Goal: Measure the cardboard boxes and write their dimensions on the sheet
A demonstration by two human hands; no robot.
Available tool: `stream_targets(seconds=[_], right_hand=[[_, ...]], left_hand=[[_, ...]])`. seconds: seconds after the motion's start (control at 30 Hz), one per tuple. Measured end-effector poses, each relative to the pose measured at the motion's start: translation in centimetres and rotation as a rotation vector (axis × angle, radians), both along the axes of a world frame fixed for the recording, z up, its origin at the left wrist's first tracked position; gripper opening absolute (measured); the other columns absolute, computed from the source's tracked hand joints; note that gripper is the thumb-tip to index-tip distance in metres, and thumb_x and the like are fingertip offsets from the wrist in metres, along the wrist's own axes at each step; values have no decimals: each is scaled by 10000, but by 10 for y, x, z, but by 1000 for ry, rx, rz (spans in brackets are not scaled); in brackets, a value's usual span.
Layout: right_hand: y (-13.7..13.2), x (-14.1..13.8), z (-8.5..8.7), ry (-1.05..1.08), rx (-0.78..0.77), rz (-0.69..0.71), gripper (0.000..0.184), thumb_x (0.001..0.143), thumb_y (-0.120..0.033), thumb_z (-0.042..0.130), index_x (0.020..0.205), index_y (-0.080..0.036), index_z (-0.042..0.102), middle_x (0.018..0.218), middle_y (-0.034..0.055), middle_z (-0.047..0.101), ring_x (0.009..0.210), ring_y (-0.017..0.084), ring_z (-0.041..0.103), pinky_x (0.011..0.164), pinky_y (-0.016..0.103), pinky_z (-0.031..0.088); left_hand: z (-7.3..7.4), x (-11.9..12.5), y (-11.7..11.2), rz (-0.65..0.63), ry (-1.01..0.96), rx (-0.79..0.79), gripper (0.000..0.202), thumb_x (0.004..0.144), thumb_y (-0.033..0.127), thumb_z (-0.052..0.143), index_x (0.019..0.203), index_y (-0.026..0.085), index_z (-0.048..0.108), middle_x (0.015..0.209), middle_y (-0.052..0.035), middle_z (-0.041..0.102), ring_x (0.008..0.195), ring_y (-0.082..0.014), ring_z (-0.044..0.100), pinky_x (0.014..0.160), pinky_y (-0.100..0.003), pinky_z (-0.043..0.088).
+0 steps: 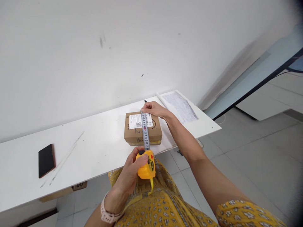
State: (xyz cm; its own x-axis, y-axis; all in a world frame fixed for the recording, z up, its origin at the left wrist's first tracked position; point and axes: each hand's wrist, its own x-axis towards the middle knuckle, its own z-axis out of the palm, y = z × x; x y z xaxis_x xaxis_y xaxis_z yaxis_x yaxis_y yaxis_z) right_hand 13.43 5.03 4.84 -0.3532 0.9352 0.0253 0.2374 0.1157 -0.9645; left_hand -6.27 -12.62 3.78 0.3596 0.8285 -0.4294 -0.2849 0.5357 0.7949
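Note:
A brown cardboard box (132, 134) with a white shipping label (134, 121) and black handwriting sits near the front edge of the white table. Across its top lies the pulled-out blade of a yellow tape measure (146, 168), numbers facing up. My left hand (132, 168) is closed around the tape measure's case, just in front of the box, the thumb on the case. At the box's far edge, my right hand (153, 108) pinches the end of the blade. A dark pointed tip, perhaps a pen, shows just beyond the right fingers.
A dark phone (46, 160) lies on the white table (99, 138) at the left. Right of the box is a sheet of paper (181, 107) covered with writing. The white wall (118, 47) rises behind the table. A glass panel (255, 67) leans at the right.

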Motion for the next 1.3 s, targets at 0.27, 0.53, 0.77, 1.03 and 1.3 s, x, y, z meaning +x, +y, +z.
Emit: stream_targets(seconds=[0.27, 0.53, 0.77, 1.03, 1.3], right_hand=[[7, 1, -8, -6, 2, -40, 241, 782, -395, 709, 728, -203, 573, 756, 2, 596, 742, 146, 540, 700, 302, 435], [29, 3, -31, 37, 21, 41, 321, 746, -477, 732, 751, -173, 627, 755, 27, 650, 713, 148, 575, 698, 307, 468], [-3, 41, -27, 170, 234, -322, 554, 944, -677, 436, 1175, -215, 636, 1265, 127, 673, 1158, 213, 628, 1005, 399, 493], [-103, 55, -104, -14, 131, -90, 1081, 761, -703, 705, 1619, -332, 160, 1695, 104, 172, 1554, 312, 197, 1224, 536, 271], [-86, 21, -51, -107, 321, -218, 968, 873, -727, 529, 1634, -323, 87, 1673, 84, 245, 1509, 334, 295, 1151, 486, 393]], left_hand=[[0, 0, 0, 12, 13, -6, 563, 695, 506, 852, 1072, 191, 577, 953, -51, 642, 720, -168, 629, 653, -341, 591], [1, -1, 3, 19, 21, -8, 573, 659, 499, 862, 1050, 173, 599, 937, -72, 664, 719, -185, 623, 628, -353, 598], [-2, -43, 7, 249, 56, 295, 585, 639, 456, 868, 1114, 201, 640, 1323, -132, 638, 797, -214, 675, 707, -369, 608], [-48, -72, 38, 316, 120, 315, 548, 649, 441, 858, 1072, 188, 619, 1036, -61, 694, 745, -188, 666, 691, -352, 603], [-26, -64, 48, 214, 44, 340, 566, 608, 462, 869, 1036, 187, 619, 902, -30, 690, 686, -190, 673, 687, -380, 621]])
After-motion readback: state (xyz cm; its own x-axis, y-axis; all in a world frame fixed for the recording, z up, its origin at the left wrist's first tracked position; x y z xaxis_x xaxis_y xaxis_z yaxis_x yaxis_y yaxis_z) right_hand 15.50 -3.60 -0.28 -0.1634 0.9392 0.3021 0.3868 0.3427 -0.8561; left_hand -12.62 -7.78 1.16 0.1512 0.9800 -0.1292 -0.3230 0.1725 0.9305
